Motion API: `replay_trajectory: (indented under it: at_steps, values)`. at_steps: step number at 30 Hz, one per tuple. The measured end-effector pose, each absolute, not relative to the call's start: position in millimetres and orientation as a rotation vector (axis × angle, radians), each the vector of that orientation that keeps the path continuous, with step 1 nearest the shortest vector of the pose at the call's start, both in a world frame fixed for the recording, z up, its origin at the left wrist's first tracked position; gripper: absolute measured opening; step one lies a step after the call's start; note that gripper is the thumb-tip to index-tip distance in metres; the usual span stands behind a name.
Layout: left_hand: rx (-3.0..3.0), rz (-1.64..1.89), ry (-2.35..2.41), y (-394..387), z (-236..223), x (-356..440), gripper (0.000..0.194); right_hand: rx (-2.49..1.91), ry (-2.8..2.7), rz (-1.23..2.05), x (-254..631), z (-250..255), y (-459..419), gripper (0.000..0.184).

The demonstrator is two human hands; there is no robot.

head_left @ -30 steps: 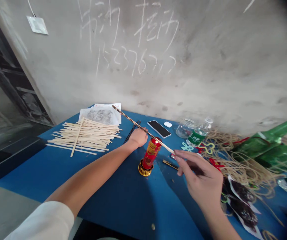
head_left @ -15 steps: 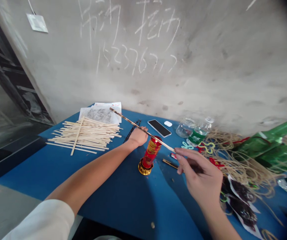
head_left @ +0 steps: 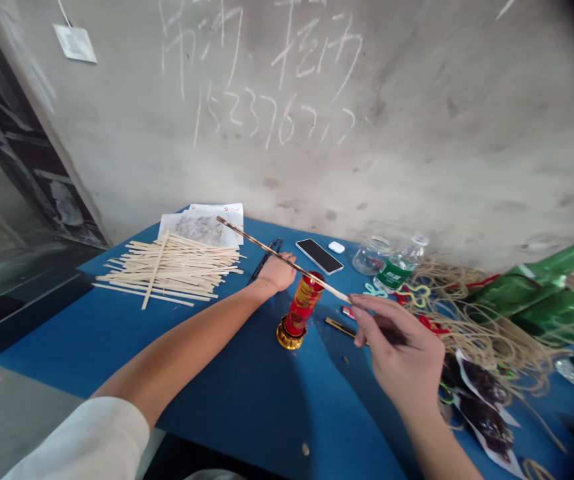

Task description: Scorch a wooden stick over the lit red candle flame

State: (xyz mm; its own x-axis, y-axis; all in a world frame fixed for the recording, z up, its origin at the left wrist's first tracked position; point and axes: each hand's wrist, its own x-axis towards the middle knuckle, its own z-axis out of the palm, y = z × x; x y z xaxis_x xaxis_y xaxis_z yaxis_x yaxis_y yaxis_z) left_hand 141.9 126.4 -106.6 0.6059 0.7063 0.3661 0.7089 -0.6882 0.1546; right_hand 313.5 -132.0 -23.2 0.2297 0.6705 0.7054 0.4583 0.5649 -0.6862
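My right hand point(head_left: 404, 350) pinches the pale end of a thin wooden stick point(head_left: 251, 238) between thumb and fingers. Brown scorch-like marks cover much of the stick's length toward its far left end. It slants across just above a red candle point(head_left: 305, 308), which stands on a gold flower-shaped base; no flame is discernible. Behind the candle, my left hand point(head_left: 275, 272) rests low by the table, its fingers mostly turned away from view. Dark, blackened sticks point(head_left: 265, 259) lie beside it.
Pale wooden sticks point(head_left: 167, 270) are piled at the left, near white papers point(head_left: 199, 228). A phone point(head_left: 319, 256), a white earbud case point(head_left: 336, 247), a glass jar point(head_left: 371, 255) and a plastic bottle point(head_left: 401, 265) line the back. Tangled cord point(head_left: 497, 347) and green bottles point(head_left: 537, 280) crowd the right.
The held stick has shifted very slightly left at its far end. Both hands are otherwise in nearly the same place.
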Motion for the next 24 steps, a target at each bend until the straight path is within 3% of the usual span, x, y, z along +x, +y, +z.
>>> replay_trajectory:
  at_steps: [24]
  values:
    - [-2.786,-0.687,-1.248,125.9,-108.8,141.1,0.043,-1.036,-1.369,0.238,314.5,-22.2,-130.8,0.009]
